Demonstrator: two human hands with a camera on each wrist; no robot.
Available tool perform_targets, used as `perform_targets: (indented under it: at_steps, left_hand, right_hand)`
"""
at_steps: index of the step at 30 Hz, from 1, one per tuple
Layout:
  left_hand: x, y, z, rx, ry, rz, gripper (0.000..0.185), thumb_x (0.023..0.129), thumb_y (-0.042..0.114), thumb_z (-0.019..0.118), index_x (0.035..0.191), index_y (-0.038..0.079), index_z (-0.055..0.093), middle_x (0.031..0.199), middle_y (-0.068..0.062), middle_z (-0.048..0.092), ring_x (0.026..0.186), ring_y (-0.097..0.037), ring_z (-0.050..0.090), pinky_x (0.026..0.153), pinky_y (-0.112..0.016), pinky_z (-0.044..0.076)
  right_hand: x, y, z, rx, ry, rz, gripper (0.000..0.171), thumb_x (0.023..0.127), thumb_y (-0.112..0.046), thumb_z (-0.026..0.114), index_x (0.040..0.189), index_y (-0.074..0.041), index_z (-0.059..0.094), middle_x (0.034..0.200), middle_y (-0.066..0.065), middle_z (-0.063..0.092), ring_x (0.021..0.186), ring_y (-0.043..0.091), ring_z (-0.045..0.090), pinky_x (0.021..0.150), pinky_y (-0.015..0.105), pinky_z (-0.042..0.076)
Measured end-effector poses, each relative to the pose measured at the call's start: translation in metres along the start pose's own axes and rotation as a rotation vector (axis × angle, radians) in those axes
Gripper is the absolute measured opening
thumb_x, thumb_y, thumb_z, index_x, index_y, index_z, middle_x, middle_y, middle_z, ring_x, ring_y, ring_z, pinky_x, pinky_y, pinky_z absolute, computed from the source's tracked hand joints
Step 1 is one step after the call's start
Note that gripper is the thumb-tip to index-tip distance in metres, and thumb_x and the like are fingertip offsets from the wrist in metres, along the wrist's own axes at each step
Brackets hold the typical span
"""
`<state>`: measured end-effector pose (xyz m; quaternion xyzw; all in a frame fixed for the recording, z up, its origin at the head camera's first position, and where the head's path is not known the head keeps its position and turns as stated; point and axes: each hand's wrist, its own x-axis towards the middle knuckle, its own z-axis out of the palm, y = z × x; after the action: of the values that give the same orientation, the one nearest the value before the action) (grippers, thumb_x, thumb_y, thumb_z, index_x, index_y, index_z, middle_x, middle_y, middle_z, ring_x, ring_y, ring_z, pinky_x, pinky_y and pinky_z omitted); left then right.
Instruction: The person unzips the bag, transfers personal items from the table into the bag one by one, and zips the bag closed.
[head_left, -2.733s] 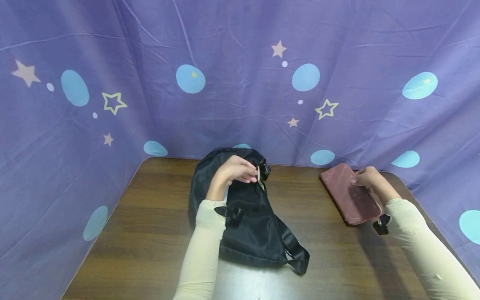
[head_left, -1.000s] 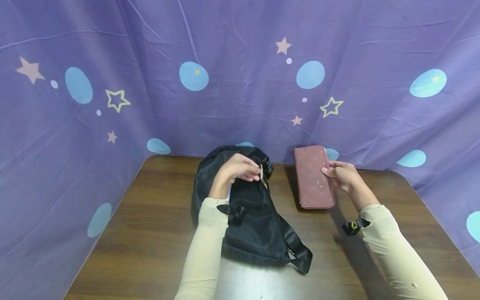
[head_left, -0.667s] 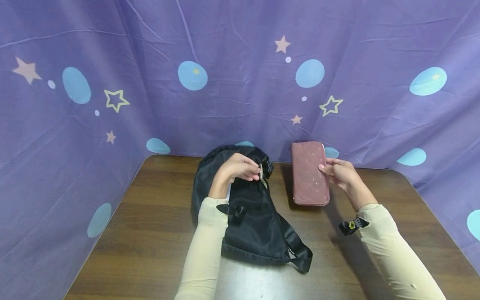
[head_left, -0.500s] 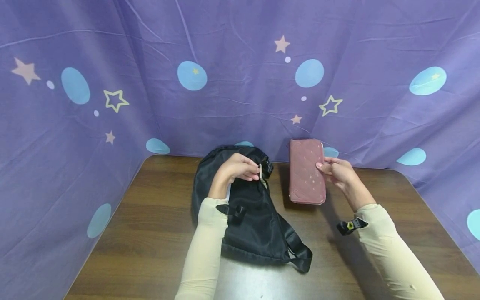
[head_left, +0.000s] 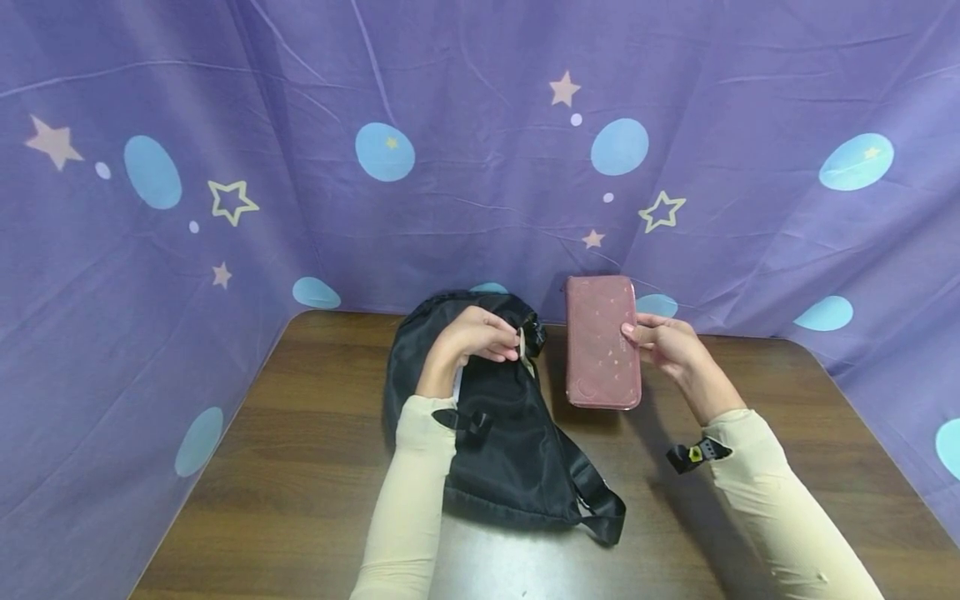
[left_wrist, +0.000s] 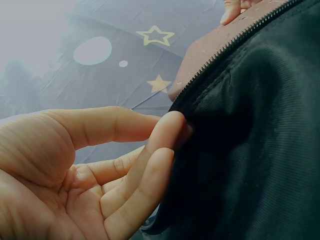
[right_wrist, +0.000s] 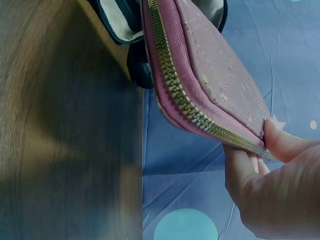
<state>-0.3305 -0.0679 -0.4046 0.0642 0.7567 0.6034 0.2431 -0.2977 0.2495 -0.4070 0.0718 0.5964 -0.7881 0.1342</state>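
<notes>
A black backpack (head_left: 510, 467) lies on the wooden table, its zipped opening facing right. My left hand (head_left: 480, 335) pinches the edge of that opening; in the left wrist view the thumb and fingers grip the fabric beside the zipper teeth (left_wrist: 220, 57). Held up above the table to the right of the bag is a pink zip-around wallet (head_left: 602, 346). My right hand (head_left: 671, 346) pinches its right edge, thumb on the front face. The right wrist view shows the wallet's gold zipper (right_wrist: 187, 107) closed, with the bag's pale lining (right_wrist: 117, 20) behind it.
The brown wooden table (head_left: 300, 467) runs to a purple curtain (head_left: 465, 208) at the back and left. A strap (head_left: 600, 500) of the backpack trails on the table toward the front right.
My right hand has lifted the wallet off the table at the right, turned it upright and carried it left toward the bag. The left hand keeps its hold on the bag's edge.
</notes>
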Motion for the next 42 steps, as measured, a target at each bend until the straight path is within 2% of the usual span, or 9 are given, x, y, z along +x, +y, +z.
perform_targets:
  at_steps: [9,20,32,35,38,42]
  left_hand:
    - [0.001,-0.001,0.0,0.004,0.004,0.007,0.026,0.091,-0.001,0.07,0.116,-0.01,0.07,0.085,-0.01,0.076,0.063,-0.008,0.07,0.064,-0.02,0.061]
    - [0.001,-0.002,0.0,-0.006,-0.004,0.009,0.026,0.091,-0.001,0.07,0.115,-0.01,0.07,0.075,-0.004,0.073,0.062,-0.008,0.07,0.062,-0.02,0.06]
    - [0.001,-0.003,0.0,-0.006,-0.007,0.012,0.025,0.092,0.0,0.07,0.115,-0.01,0.071,0.074,-0.003,0.073,0.062,-0.008,0.071,0.062,-0.02,0.06]
    - [0.002,-0.002,0.0,-0.011,-0.008,0.013,0.025,0.092,0.0,0.069,0.115,-0.01,0.07,0.074,-0.004,0.073,0.062,-0.008,0.071,0.062,-0.02,0.06]
    - [0.001,-0.001,0.0,-0.006,-0.006,0.013,0.026,0.092,0.0,0.07,0.116,-0.01,0.07,0.075,-0.004,0.074,0.062,-0.008,0.071,0.063,-0.021,0.061]
    - [0.002,-0.001,0.0,0.0,-0.004,0.017,0.026,0.092,-0.001,0.07,0.116,-0.01,0.07,0.076,-0.005,0.074,0.062,-0.008,0.071,0.063,-0.02,0.061]
  right_hand:
    - [-0.001,0.002,0.006,0.007,-0.029,0.002,0.025,0.1,0.006,0.056,0.091,-0.013,0.07,0.079,-0.002,0.071,0.073,0.007,0.068,0.071,0.024,0.061]
    - [-0.002,0.004,0.006,0.028,-0.031,0.021,0.027,0.1,0.007,0.054,0.091,-0.013,0.07,0.078,-0.002,0.071,0.072,0.008,0.068,0.071,0.024,0.061]
    - [0.0,0.008,0.007,0.03,-0.039,0.022,0.026,0.1,0.007,0.054,0.091,-0.012,0.069,0.077,-0.001,0.071,0.071,0.007,0.069,0.069,0.024,0.061]
    - [0.002,0.011,0.007,-0.001,-0.044,0.021,0.021,0.101,0.005,0.053,0.096,-0.01,0.066,0.078,-0.002,0.071,0.072,0.006,0.069,0.07,0.024,0.062]
    - [0.003,0.013,0.008,-0.022,-0.041,0.021,0.013,0.101,0.005,0.054,0.109,-0.004,0.059,0.079,-0.003,0.072,0.074,0.005,0.069,0.071,0.024,0.062]
    - [0.004,0.013,0.01,-0.034,-0.034,0.022,0.03,0.101,0.004,0.054,0.129,0.006,0.046,0.081,-0.003,0.072,0.075,0.005,0.069,0.072,0.024,0.062]
